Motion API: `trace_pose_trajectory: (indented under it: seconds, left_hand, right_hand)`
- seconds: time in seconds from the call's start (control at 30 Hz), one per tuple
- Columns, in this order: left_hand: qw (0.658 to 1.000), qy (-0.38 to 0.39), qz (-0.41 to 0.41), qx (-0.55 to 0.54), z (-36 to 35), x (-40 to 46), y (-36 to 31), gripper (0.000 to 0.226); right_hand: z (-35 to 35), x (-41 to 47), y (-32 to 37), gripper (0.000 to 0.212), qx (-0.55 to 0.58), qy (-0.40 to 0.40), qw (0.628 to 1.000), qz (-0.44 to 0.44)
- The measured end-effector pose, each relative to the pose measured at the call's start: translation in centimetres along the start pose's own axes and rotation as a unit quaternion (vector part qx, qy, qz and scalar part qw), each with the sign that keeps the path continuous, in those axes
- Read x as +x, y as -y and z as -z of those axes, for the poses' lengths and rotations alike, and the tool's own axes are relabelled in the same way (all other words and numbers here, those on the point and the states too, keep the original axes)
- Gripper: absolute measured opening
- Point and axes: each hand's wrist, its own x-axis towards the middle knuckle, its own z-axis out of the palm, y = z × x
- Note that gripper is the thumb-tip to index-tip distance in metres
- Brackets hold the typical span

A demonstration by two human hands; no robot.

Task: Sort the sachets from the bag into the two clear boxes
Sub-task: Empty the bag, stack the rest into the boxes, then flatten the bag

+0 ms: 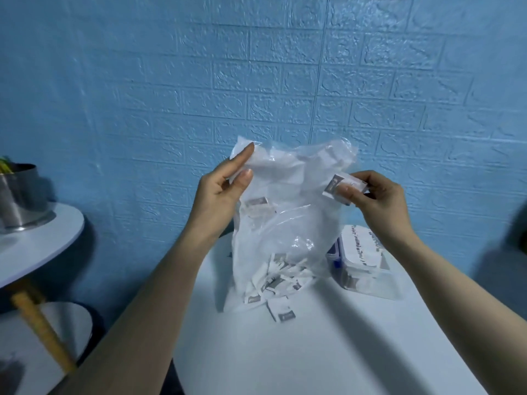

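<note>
Two hands up: left hand (225, 192) pinches the bag (285, 212) rim. Right hand (376, 198) grips one sachet (336, 185) beside it.

— Can you read anything on what you're holding?

— Not really. The sachet (343, 186) pinched in my right hand (376, 201) has a grey panel at one end with a small pale mark on it, too blurred to make out.

— And the ones in the bag?

— The same. The sachets (278, 280) at the bottom of the bag (285, 223) show grey patches, no letters I can tell.

— The box?

— The clear box (363, 266) beside the bag carries a white label (362, 246) with lines of dark print — it runs sideways from where I stand, and I can't read a word of it.
</note>
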Motion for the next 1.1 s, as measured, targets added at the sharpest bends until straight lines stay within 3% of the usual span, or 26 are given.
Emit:
trace_pose_trajectory:
  seconds: [0.1, 0.27, 0.4, 0.6, 0.8, 0.93, 1.1]
  left_hand:
    - [0.999, 0.031, 0.006, -0.007, 0.5, -0.1, 0.5, 0.046]
    - [1.000, 0.007, 0.010, 0.016, 1.1, 0.6, 0.5, 0.056]
    - [0.994, 0.047, 0.029, 0.095, 0.9, -0.9, 2.3, 0.077]
    - [0.987, 0.050, 0.076, 0.129, 0.8, -4.9, 7.0, 0.100]
    - [0.971, 0.134, 0.162, 0.110, -0.9, -7.1, 9.5, 0.105]
    - [0.977, 0.076, 0.166, 0.114, -2.2, -8.2, 9.9, 0.102]
    - [0.988, 0.035, 0.089, 0.125, -4.5, -8.6, 6.1, 0.089]
  right_hand:
    - [0.2, -0.3, -0.4, 0.020, 0.001, 0.006, 1.000, -0.006]
    - [0.6, 0.1, -0.3, 0.019, 0.017, -0.002, 1.000, 0.010]
    - [0.5, 0.1, -1.0, 0.019, -0.006, 0.011, 1.000, 0.004]
    - [0.9, 0.2, -1.2, 0.021, -0.005, -0.012, 1.000, 0.001]
    - [1.3, 0.0, -0.5, 0.022, -0.018, 0.003, 1.000, 0.004]
    - [2.3, -0.2, -0.6, 0.022, -0.035, 0.000, 0.999, 0.028]
    - [2.4, 1.3, 1.0, 0.019, -0.032, -0.022, 0.996, 0.077]
